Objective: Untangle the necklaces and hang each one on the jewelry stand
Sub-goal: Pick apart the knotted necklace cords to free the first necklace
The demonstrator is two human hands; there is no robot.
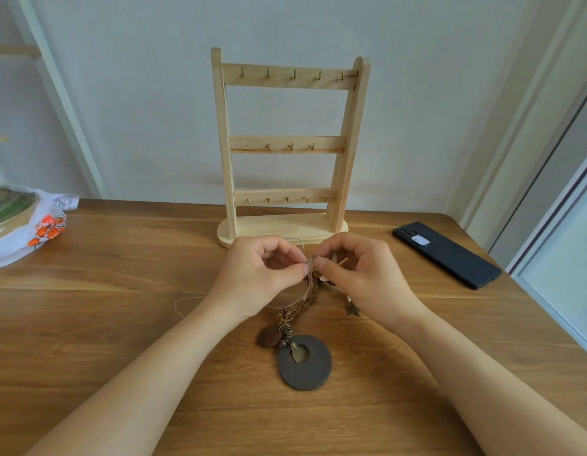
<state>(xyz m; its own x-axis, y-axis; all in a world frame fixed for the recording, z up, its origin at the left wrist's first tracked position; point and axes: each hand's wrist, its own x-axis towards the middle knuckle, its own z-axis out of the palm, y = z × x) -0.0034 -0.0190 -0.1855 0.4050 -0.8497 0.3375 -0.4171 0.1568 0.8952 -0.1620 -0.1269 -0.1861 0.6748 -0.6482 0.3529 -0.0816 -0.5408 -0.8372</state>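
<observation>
Centre frame: left hand [262, 274] and right hand [361, 274], fingers [302, 268] curled, each pinching thin strand of necklaces [302, 301]. Tangle lies on desk [121, 291], just before stand [290, 146]. Phone [446, 255] right, near desk edge. Bag [22, 222] far left, print seemingly unreadable.

No legible txt anywhere; print on the plastic bag [52, 225] is too blurry to read.

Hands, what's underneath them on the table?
Under the left hand and right hand lies the necklace tangle: brown braided cord, thin pale wire, a star charm. Both hands pinch a strand of it. The right hand covers where the star's strand leads.
</observation>
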